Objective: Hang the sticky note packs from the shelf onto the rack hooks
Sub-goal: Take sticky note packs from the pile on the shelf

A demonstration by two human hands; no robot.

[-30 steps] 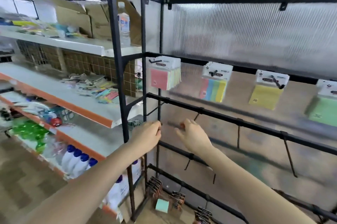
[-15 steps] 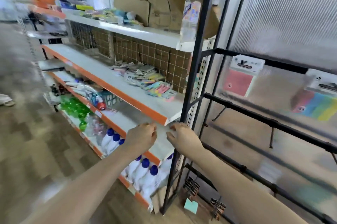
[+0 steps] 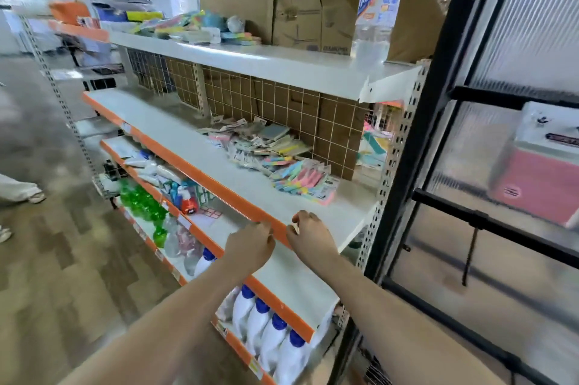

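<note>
A loose pile of sticky note packs (image 3: 275, 154) lies on the white shelf with the orange front edge (image 3: 200, 165), near its right end. My left hand (image 3: 250, 245) and my right hand (image 3: 308, 234) hover side by side at that shelf's front edge, fingers loosely curled and holding nothing. The black rack (image 3: 438, 96) stands at the right. One pink pack (image 3: 539, 184) hangs on it, and a bare hook (image 3: 470, 256) hangs from a lower bar.
Cardboard boxes (image 3: 297, 8), a water bottle (image 3: 377, 5) and more coloured packs (image 3: 194, 27) sit on the top shelf. Green bottles (image 3: 141, 199) and white bottles with blue caps (image 3: 269, 331) fill lower shelves. Someone's feet (image 3: 18, 193) stand at the far left.
The view has swung left from the rack to the shelf. Both hands have left the rack bar and now sit at the shelf's orange edge, still holding nothing.
</note>
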